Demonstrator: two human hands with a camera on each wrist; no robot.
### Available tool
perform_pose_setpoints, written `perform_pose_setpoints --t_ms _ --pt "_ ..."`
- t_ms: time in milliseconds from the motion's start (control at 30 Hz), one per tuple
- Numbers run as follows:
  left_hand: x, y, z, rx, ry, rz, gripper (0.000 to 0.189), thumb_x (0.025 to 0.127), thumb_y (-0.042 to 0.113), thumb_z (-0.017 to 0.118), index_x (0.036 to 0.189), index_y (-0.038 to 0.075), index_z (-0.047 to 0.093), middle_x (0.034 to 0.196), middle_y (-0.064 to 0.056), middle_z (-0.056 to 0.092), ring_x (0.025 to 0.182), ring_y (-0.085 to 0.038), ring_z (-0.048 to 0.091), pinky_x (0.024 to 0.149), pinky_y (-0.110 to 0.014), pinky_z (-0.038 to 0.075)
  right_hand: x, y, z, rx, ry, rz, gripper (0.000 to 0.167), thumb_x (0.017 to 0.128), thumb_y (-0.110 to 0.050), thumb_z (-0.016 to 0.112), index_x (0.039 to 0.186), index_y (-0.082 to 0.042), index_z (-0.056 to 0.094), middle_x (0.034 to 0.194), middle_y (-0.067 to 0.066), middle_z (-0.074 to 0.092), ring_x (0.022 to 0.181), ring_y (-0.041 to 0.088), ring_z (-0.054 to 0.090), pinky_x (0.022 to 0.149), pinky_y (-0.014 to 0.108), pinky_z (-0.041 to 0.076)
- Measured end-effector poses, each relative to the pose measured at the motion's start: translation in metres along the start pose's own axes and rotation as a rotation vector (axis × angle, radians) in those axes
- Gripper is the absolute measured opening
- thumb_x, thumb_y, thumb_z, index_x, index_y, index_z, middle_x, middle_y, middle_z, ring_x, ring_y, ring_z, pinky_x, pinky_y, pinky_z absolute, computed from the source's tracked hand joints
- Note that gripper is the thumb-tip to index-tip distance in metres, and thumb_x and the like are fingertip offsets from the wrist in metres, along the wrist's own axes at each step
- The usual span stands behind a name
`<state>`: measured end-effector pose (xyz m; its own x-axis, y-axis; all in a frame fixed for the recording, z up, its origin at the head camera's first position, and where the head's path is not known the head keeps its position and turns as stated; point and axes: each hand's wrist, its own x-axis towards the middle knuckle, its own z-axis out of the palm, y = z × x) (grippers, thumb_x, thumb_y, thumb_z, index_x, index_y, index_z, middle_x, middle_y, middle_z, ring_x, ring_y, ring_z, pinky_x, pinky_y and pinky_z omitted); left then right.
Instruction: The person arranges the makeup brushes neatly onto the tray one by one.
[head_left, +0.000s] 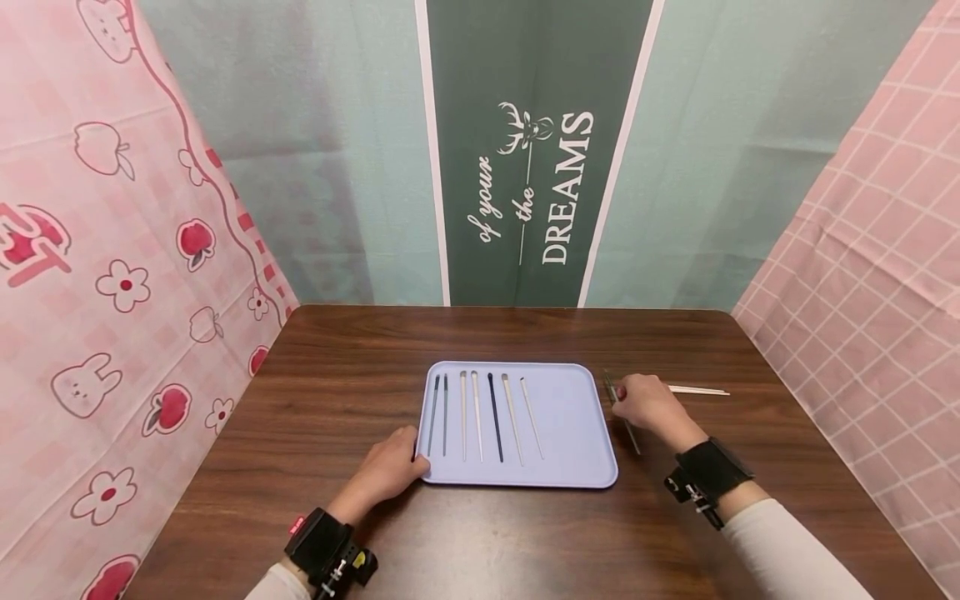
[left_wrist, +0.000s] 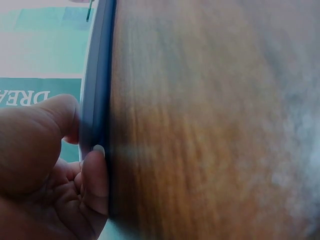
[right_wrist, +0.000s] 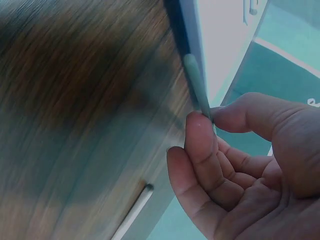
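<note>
A pale lavender tray (head_left: 573,425) lies on the table, its lower left corner gripped between the thumb and fingers of my left hand (head_left: 390,462). In the left wrist view the tray's edge (left_wrist: 97,75) passes between thumb and fingertips. Several slim tapered chopsticks (head_left: 493,417), in grey, beige, dark blue and white, lie side by side on the tray's left and middle. Just beyond the tray's right rim, my right hand (head_left: 651,404) pinches a grey-green chopstick (head_left: 630,432). The right wrist view shows its rounded end (right_wrist: 192,70) beyond the thumb and index finger.
Pale chopsticks (head_left: 699,390) lie on the brown wooden table (head_left: 525,542) to the right, partly behind my right hand. A green printed curtain (head_left: 540,283) hangs along the back edge, with pink cloths (head_left: 862,250) at both sides.
</note>
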<state>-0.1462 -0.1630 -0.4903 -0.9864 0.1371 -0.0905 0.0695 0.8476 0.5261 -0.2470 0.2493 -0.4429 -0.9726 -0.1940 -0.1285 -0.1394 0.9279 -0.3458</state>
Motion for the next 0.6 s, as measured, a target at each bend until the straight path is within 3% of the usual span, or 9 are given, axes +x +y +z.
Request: perform_pose_setpoints --t_ms 267,600 --pt "0.001 -0.002 0.002 0.004 0.005 0.006 0.021 0.082 0.016 0.066 0.097 0.005 0.057 0.086 -0.003 0.049 0.073 -0.019 0.045 0.067 -0.037 0.041 0.006 -0.017 0.006 0.021 -0.016 0.024 0.035 0.08 -0.01 0.061 0.058 -0.018 0.036 0.056 -0.006 0.031 0.05 0.013 0.033 0.049 0.029 0.026" --pt "0.0 -0.001 0.001 0.008 0.004 0.007 0.022 0.082 0.016 0.067 0.098 0.005 0.057 0.087 -0.004 0.05 0.074 -0.019 0.046 0.067 -0.038 0.042 0.01 -0.041 0.013 0.033 -0.009 0.026 0.03 0.081 -0.008 0.061 0.06 -0.016 0.042 0.059 -0.002 0.04 0.053 0.016 0.042 0.049 0.029 0.03"
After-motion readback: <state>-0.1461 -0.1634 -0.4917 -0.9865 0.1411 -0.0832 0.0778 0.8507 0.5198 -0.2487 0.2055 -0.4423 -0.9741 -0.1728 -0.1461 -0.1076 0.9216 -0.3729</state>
